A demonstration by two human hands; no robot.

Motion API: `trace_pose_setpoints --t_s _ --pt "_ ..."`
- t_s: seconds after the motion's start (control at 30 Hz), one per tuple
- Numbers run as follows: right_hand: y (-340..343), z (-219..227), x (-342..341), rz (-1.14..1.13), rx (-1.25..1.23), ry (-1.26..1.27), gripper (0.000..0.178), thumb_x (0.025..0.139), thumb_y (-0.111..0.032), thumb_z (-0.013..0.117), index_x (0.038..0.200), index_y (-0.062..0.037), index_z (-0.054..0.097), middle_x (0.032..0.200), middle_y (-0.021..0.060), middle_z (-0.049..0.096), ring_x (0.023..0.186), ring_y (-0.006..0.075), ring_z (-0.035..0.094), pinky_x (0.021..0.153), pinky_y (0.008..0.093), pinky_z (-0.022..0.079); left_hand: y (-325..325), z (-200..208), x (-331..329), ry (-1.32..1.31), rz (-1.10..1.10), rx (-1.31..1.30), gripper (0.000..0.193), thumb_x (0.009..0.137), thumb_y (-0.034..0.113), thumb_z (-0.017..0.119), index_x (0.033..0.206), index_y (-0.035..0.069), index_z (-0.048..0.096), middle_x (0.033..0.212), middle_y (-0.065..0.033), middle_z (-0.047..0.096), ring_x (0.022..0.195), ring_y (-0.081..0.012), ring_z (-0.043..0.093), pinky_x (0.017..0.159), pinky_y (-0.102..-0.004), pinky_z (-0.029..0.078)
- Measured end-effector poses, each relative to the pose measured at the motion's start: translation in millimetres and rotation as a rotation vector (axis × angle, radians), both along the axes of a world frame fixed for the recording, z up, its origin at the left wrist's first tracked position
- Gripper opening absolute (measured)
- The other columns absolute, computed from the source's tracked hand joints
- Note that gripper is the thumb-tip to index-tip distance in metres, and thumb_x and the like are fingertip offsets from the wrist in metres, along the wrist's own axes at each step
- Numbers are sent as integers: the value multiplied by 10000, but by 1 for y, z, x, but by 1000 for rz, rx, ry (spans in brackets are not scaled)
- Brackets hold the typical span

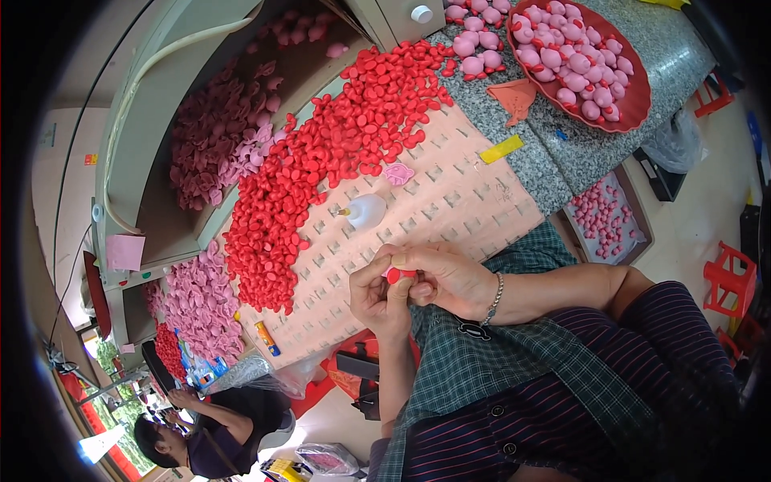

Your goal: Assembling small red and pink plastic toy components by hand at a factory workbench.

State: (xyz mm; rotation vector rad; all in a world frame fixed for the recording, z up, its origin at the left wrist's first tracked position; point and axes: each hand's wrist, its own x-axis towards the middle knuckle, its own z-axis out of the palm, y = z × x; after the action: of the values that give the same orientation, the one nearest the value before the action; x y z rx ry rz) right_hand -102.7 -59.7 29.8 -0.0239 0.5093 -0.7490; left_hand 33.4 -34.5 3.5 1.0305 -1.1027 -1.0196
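Note:
In front of my chest, over the near edge of the pink work mat [418,213], my two hands meet. Between the closed fingertips of my left hand [376,297] and my right hand [454,277] is a small red molded piece [398,275]; fingers cover part of it. A white squeeze bottle [367,211] with a narrow yellowish tip lies just beyond my hands. Farther off on the mat is a flat pink animal-face piece [397,173]. A long heap of small red pieces [321,153] spreads along the mat's far and left sides.
A red bowl [642,100] of round pink figures with red parts stands at the far right. Pink pieces [205,297] are piled at the left and inside a grey box [173,104]. A glue stick [267,339] lies by the mat's left edge. Another person [217,430] sits lower left.

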Motion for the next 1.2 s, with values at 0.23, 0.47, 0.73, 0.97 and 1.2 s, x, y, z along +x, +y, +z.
trace_pose_setpoints --t_s 0.23,0.47,0.73,0.97,1.2 --pt "0 -2 0 8 2 -4 323 958 -214 613 1231 -45 582 771 -55 493 606 19 397 530 174 325 1 -3 5 19 -79 -43 333 867 -41 695 1142 -30 508 1130 -257 629 964 -222 668 860 -303 543" --pt "0 -2 -1 13 -8 1 295 959 -206 606 1209 -52 580 766 -60 489 603 15 394 533 172 327 0 -5 5 38 -101 -53 329 862 -41 703 1129 -25 510 1117 -259 634 967 -215 664 855 -305 541" --pt "-1 -2 -2 32 -30 -12 194 960 -220 601 1079 -67 596 727 -73 470 579 10 381 519 167 318 2 -11 7 54 -71 -37 352 843 22 751 1109 -8 522 1063 -231 648 895 -201 665 832 -305 539" --pt "-1 1 -3 54 -30 20 140 963 -223 591 976 -84 601 691 -82 452 567 9 372 510 167 311 0 -13 8 65 -135 -78 347 845 12 745 1112 4 523 1001 -212 644 794 -177 648 739 -274 534" --pt "1 0 -2 37 -40 13 171 957 -214 600 1041 -65 611 722 -68 464 575 15 372 514 169 308 2 -10 8 15 -88 -47 349 850 48 754 1106 7 521 1020 -198 652 799 -159 649 751 -273 535"
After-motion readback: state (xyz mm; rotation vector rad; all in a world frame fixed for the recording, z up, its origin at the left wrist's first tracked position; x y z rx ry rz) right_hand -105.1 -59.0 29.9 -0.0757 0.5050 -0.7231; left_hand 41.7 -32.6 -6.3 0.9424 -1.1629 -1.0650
